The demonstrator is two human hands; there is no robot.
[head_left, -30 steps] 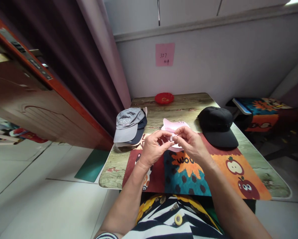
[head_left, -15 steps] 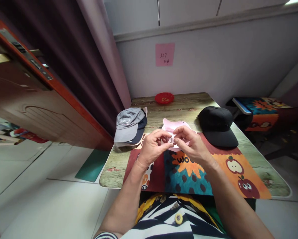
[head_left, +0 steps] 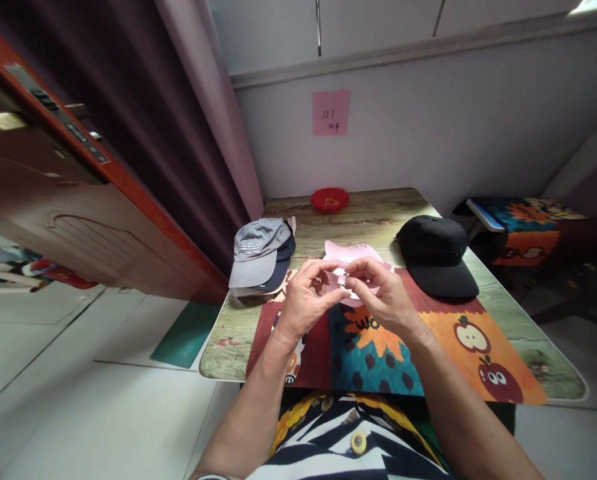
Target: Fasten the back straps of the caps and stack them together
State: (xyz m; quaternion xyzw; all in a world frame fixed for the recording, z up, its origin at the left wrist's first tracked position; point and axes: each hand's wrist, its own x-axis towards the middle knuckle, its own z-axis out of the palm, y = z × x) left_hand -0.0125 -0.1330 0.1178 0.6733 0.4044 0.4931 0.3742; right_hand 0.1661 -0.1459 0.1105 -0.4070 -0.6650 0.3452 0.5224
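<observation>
A pink cap [head_left: 349,252] lies at the middle of the table, partly hidden behind my hands. Its pale strap has a small metal buckle [head_left: 344,279], which shows between my fingertips. My left hand [head_left: 306,300] pinches the strap from the left, thumb and forefinger curled toward the buckle. From the right, my right hand [head_left: 383,293] grips the strap beside the buckle with thumb and index finger. The exact contact of the left fingertips is hard to make out.
Stacked caps with a grey cap [head_left: 258,250] on top sit at the left. A black cap [head_left: 433,253] rests at the right. A red dish [head_left: 330,199] stands at the back. Beneath my hands lies a colourful mat [head_left: 378,373] on the wooden table [head_left: 223,347].
My fingers have shifted slightly on the strap, and the metal buckle shows more plainly, tilted between the fingertips. The caps and the dish stay where they were.
</observation>
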